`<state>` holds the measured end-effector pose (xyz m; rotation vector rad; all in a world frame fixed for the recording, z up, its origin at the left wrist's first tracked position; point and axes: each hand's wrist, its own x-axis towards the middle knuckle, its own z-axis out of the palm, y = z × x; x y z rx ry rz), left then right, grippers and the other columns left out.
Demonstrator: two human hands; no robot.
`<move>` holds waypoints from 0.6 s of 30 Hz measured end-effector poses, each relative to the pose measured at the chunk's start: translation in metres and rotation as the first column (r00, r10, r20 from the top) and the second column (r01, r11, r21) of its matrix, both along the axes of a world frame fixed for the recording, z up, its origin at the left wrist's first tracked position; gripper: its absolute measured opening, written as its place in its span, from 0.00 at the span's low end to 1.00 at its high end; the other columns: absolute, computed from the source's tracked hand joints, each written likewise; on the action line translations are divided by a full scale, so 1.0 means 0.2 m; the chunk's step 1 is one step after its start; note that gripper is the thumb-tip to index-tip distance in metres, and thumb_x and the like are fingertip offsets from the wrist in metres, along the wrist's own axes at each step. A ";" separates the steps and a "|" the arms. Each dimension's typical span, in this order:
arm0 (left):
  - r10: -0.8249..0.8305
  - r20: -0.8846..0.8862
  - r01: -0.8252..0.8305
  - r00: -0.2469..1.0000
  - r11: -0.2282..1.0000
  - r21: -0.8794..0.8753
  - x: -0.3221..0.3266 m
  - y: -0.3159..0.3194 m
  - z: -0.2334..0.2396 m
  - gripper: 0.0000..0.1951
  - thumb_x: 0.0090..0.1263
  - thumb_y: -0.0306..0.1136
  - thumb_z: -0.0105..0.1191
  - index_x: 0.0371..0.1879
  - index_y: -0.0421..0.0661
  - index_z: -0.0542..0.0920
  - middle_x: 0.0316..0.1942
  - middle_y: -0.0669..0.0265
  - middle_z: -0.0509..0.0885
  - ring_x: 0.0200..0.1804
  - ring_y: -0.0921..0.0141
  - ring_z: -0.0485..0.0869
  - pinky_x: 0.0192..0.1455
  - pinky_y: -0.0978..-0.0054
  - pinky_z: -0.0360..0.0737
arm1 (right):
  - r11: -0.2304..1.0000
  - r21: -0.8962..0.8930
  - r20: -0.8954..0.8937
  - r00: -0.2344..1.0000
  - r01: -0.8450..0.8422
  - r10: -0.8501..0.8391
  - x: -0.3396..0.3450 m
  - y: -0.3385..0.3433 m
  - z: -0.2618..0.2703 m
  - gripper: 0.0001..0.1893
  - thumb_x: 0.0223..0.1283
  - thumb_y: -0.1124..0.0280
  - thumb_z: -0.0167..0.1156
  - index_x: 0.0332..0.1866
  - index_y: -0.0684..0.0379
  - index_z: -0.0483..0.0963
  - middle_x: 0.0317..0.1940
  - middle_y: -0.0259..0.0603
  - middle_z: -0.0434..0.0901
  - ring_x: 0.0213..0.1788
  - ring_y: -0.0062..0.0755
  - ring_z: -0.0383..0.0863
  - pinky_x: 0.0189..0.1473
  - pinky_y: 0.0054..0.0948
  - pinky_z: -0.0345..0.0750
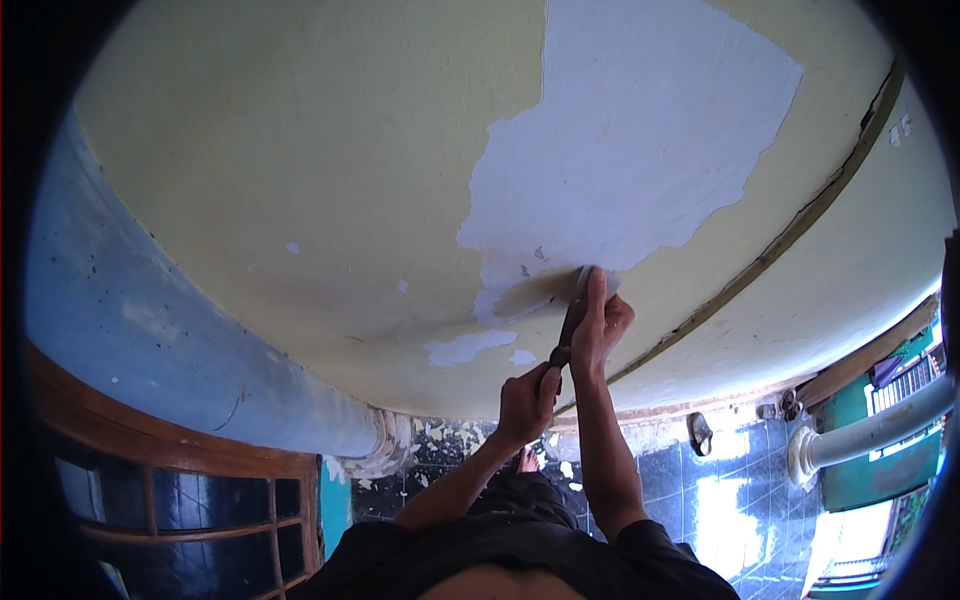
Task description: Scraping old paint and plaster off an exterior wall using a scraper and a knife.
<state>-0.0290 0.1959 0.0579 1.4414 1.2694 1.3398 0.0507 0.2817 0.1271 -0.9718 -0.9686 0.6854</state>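
A wall with pale yellow-green paint (300,150) rises before me, with a large bare whitish patch (615,150) whose edges are ragged. My left hand (527,405) grips the lower end of a dark-handled scraper (574,322). Higher up, my right hand (600,326) holds the same tool, its thumb laid along the upper part near the blade. The blade meets the wall at the bottom edge of the bare patch, though the hand partly covers it. Smaller bare spots (469,347) show to the left of the tool.
Paint flakes (442,435) litter the dark tiled floor (660,495) around my foot (529,460). A blue column (225,375) and a wood-framed window (210,532) stand at left. A dark strip (780,247) crosses the wall at right. Beyond are footwear (700,434) and a pale column (870,431).
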 end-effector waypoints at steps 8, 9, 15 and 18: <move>-0.030 0.044 0.033 0.999 0.997 -0.067 0.01 -0.05 -0.01 0.20 0.74 0.43 0.42 0.24 0.41 0.76 0.14 0.59 0.75 0.19 0.61 0.78 0.25 0.67 0.70 | 0.999 0.000 0.089 0.995 0.054 -0.054 -0.01 -0.04 0.02 0.24 0.66 0.62 0.58 0.13 0.57 0.64 0.11 0.21 0.61 0.17 0.11 0.54 0.19 0.21 0.49; -0.030 0.043 0.033 0.999 0.997 -0.066 0.01 -0.04 -0.03 0.20 0.74 0.43 0.42 0.24 0.41 0.76 0.14 0.59 0.75 0.19 0.61 0.78 0.25 0.67 0.70 | 1.000 -0.004 0.089 0.996 0.026 -0.026 -0.01 -0.04 0.03 0.25 0.66 0.62 0.58 0.12 0.56 0.63 0.11 0.20 0.60 0.17 0.10 0.53 0.19 0.21 0.48; -0.013 0.034 0.014 0.999 0.999 -0.044 0.02 -0.03 -0.05 0.20 0.74 0.43 0.42 0.24 0.41 0.75 0.14 0.59 0.75 0.19 0.62 0.78 0.25 0.67 0.70 | 0.999 0.010 0.104 0.994 0.037 -0.037 -0.02 -0.02 0.04 0.24 0.66 0.63 0.58 0.12 0.56 0.63 0.11 0.21 0.60 0.16 0.10 0.52 0.20 0.21 0.47; -0.014 0.025 0.016 1.000 0.999 -0.049 0.02 -0.03 -0.05 0.20 0.74 0.43 0.42 0.23 0.41 0.75 0.14 0.60 0.75 0.18 0.63 0.78 0.24 0.67 0.70 | 0.998 0.021 0.085 0.995 0.056 -0.057 -0.04 -0.04 0.03 0.23 0.66 0.63 0.57 0.13 0.57 0.64 0.11 0.21 0.61 0.17 0.10 0.53 0.20 0.21 0.47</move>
